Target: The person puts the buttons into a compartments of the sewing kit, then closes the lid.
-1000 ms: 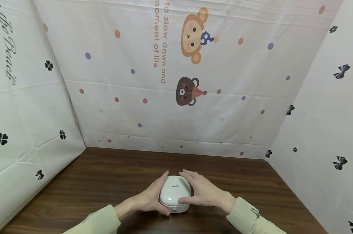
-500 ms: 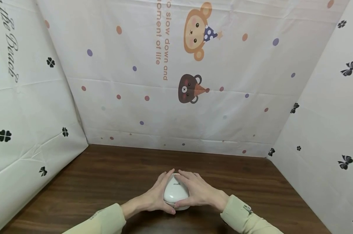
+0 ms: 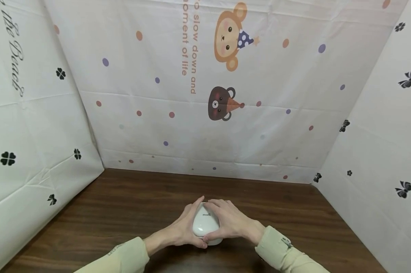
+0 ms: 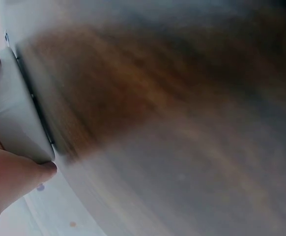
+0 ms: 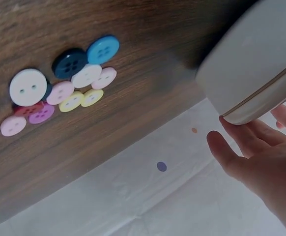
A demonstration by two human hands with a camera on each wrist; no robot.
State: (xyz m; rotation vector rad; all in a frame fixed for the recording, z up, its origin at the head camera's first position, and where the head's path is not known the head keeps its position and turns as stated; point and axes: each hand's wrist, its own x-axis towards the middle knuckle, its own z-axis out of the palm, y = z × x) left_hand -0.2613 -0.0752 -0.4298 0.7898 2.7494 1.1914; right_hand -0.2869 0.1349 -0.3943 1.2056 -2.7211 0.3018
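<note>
A glossy white rounded case [image 3: 205,223] with small dark lettering on its lid sits on the brown wooden table, near the front middle. My left hand [image 3: 181,229] grips its left side. In the left wrist view the thumb [image 4: 20,174] lies along one end of the case's lower part [image 4: 20,108]. From the right, my right hand [image 3: 233,222] holds the case, its thumb across the front. The right wrist view shows right fingertips [image 5: 234,129] right at the seam [image 5: 261,91] between lid and base. Both hands cover much of the case's sides and front.
Several loose buttons, among them a white button [image 5: 28,87], a blue button [image 5: 103,49] and a black button [image 5: 70,63], lie in a cluster on the table in the right wrist view. Printed white cloth walls [image 3: 150,125] stand at the back and both sides.
Both hands have drawn closer around the case, the left hand shifting right and its thumb moving over the front. The small front clasp seen earlier is now covered.
</note>
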